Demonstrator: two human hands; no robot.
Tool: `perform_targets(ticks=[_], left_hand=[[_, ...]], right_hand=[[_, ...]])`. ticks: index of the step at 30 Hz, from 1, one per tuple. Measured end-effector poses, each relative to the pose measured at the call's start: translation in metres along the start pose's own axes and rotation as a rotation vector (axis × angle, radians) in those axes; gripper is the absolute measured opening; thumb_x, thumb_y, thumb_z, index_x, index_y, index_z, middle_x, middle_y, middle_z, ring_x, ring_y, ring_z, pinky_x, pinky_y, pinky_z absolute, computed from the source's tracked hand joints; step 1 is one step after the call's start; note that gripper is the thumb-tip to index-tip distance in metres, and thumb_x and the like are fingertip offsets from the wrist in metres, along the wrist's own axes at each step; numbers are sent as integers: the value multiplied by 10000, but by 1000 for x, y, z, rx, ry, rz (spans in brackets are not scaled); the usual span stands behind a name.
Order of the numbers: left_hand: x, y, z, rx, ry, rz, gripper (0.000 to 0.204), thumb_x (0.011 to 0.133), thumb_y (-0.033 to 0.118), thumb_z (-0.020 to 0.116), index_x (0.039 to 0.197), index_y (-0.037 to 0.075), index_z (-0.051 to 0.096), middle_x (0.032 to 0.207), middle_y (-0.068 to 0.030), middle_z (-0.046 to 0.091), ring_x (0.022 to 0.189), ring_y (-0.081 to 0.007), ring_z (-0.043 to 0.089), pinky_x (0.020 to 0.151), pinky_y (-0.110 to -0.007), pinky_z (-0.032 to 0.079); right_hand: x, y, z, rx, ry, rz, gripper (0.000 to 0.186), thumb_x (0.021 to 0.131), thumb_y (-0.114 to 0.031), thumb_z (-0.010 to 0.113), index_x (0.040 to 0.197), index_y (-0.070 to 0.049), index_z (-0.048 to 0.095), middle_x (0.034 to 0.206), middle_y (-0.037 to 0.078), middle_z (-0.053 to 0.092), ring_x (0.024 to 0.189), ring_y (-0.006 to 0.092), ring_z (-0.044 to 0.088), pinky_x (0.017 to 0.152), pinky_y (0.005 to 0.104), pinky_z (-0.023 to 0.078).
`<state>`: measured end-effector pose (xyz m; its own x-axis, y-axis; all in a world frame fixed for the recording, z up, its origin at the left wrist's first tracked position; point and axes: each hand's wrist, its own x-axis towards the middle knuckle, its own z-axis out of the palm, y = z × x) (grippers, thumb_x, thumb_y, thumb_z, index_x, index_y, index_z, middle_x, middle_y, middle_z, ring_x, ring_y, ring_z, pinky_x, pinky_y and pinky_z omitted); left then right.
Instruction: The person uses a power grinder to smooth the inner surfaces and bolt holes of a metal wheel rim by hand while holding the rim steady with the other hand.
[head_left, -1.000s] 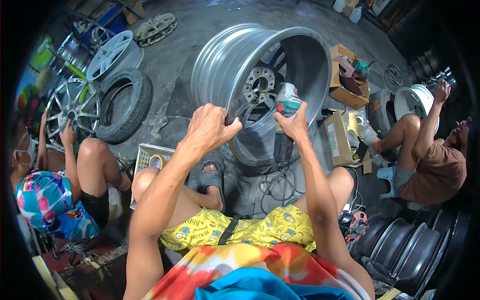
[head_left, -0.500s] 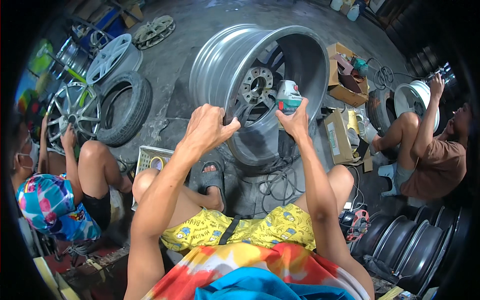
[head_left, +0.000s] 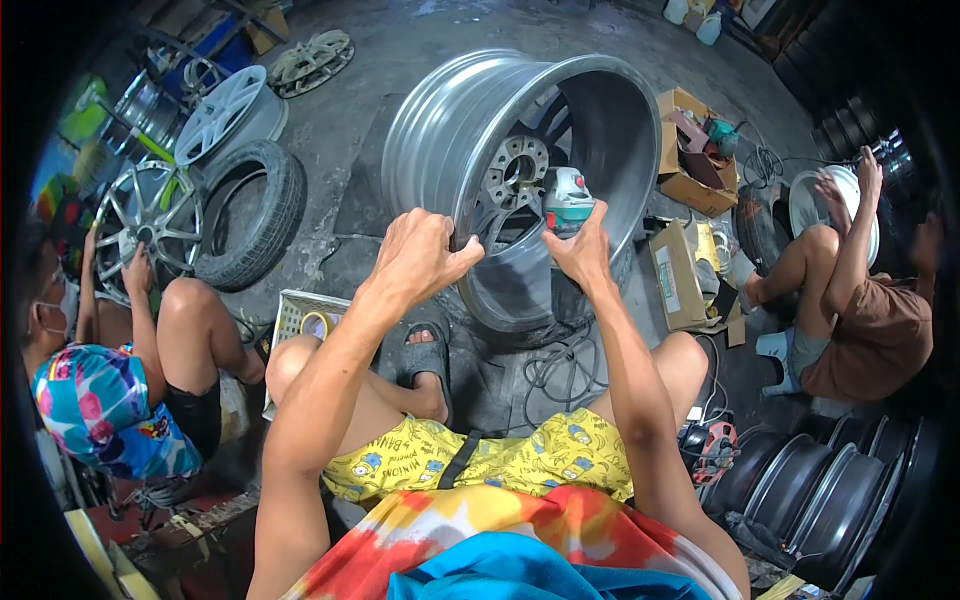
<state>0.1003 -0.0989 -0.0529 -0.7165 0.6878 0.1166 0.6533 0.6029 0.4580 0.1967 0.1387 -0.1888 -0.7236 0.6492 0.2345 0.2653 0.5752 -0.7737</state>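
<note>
A large bare-metal wheel rim (head_left: 455,110) stands on edge in front of me, its open side facing me and slightly to the right. My left hand (head_left: 425,250) is closed over the rim's near left edge, fingers curled on the outside and thumb pointing inward. My right hand (head_left: 583,247) grips a teal and grey power sander (head_left: 568,198) inside the rim, near the hub and spokes. The sander's working face and most of its body behind my fingers are hidden.
Co-workers crouch on both sides, with a spoked wheel (head_left: 146,236) at left and a white rim (head_left: 858,205) at right. A tire (head_left: 285,215), open cardboard boxes (head_left: 697,193), a basket (head_left: 290,310) and tangled black cable (head_left: 565,375) lie around. Several rims (head_left: 800,490) stand lower right.
The sander in my right hand has shifted slightly left, toward the hub. The wheel rim sits a touch lower and further right in view. The right-hand co-worker's second hand has come up by the white rim.
</note>
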Motion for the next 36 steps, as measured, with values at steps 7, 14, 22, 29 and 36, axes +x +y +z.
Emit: perform_targets(ticks=[7, 14, 22, 29, 36], left_hand=[[1, 1, -3, -17, 24, 4, 471, 798, 314, 724, 601, -102, 622, 552, -296, 547, 584, -473, 623, 640, -496, 544], [11, -3, -13, 39, 17, 43, 536, 802, 434, 742, 658, -79, 684, 541, -243, 579, 555, -395, 646, 617, -465, 537], [52, -18, -26, -19, 189, 38, 534, 850, 434, 742, 678, -69, 691, 506, -189, 544, 481, -260, 577, 565, -429, 485], [56, -28, -29, -26, 238, 71, 509, 851, 371, 739, 657, -92, 654, 494, -196, 494, 466, -254, 547, 562, -427, 480], [63, -28, -35, -45, 160, 13, 497, 834, 342, 747, 645, -101, 627, 492, -171, 449, 483, -190, 505, 550, -413, 463]], right_hand=[[11, 1, 1, 23, 89, -47, 774, 732, -168, 823, 1282, 26, 315, 1120, 327, 631, 1030, 500, 658, 888, 506, 539], [-4, -5, 6, 39, 21, 38, 797, 733, -199, 847, 1296, 0, 318, 1133, 313, 651, 1046, 474, 674, 912, 488, 540], [6, 3, -1, 100, 96, 169, 755, 734, -222, 846, 1264, 2, 357, 1108, 275, 684, 1018, 424, 702, 911, 469, 544], [7, 5, -2, 97, 88, -14, 787, 738, -191, 833, 1327, 4, 348, 1134, 291, 665, 1057, 442, 687, 913, 482, 538], [9, 3, -1, 130, 56, 71, 801, 728, -174, 838, 1335, 1, 347, 1159, 293, 654, 1062, 467, 672, 914, 490, 536]])
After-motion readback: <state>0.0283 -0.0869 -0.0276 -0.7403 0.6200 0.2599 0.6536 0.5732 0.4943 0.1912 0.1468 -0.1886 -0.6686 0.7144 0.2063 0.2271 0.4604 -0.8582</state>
